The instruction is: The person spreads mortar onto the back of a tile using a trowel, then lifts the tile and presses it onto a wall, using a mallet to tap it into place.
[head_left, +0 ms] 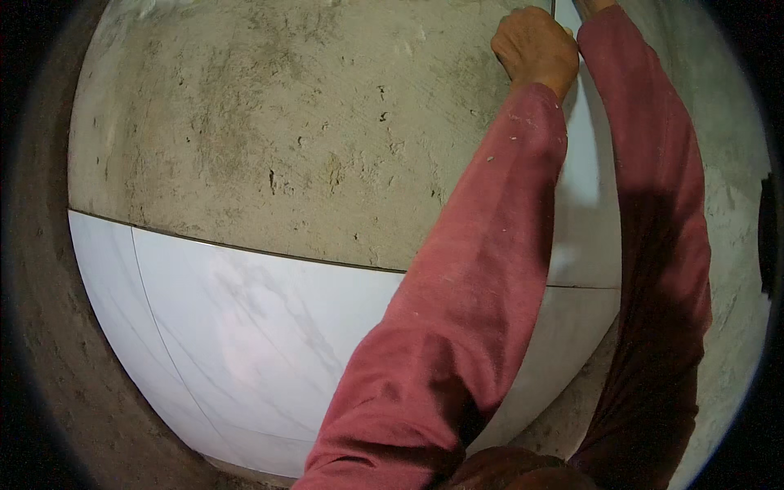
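Observation:
A white marble-patterned wall tile (586,196) stands upright against the rough cement wall (286,131), mostly hidden behind my two red sleeves. My left hand (535,45) is raised and closed in a fist on that tile's upper left edge. My right forearm (653,163) reaches up along the tile's right side. Only the wrist shows at the top edge of the picture, and the right hand itself is cut off above it.
A row of large white marble-patterned tiles (261,343) covers the lower wall, with thin joints between them. Bare grey plaster, pitted and stained, lies above them. More rough cement shows at the right (727,245) and below the tiles.

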Action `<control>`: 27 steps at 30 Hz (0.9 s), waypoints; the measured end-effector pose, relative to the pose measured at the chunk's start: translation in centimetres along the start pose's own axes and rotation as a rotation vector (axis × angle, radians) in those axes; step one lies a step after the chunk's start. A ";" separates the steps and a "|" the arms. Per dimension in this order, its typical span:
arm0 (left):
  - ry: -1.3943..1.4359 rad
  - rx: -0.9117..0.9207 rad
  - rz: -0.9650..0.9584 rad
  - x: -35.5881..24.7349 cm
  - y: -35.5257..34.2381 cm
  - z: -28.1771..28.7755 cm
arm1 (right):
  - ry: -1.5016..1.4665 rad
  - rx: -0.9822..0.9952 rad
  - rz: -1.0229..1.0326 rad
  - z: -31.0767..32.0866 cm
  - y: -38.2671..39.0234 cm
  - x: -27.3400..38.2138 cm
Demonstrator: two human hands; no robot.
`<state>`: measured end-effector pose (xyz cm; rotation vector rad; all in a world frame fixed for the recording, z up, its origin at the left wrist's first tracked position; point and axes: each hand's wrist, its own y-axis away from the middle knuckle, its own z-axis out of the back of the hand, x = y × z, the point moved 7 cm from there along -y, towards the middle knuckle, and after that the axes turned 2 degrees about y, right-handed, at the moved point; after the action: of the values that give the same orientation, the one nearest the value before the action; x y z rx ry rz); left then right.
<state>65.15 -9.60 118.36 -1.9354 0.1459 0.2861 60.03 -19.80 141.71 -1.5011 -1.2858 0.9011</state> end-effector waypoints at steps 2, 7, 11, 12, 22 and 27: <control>-0.018 0.023 0.011 0.3 -0.1 -0.4 | -0.035 -0.002 -0.043 0.2 0.4 0.4; -0.032 0.259 -0.026 -0.7 -0.1 -0.7 | -0.336 0.312 0.754 1.1 1.9 10.0; -0.019 -0.044 -0.167 1.0 -0.2 -0.7 | -0.586 0.770 0.672 4.2 10.8 15.5; -0.035 -0.015 -0.186 1.0 -0.1 -0.6 | -0.555 0.755 0.713 5.7 12.7 15.8; -0.285 0.240 -0.390 3.8 -1.0 -1.7 | -0.440 0.118 0.357 9.8 19.3 -5.3; 0.312 0.538 -0.091 3.5 -3.7 -1.5 | -0.394 0.213 0.023 7.4 25.0 -17.0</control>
<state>69.61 -9.45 121.25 -1.4328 0.3059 -0.1130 57.44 -35.54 115.01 -1.2104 -1.3986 1.3531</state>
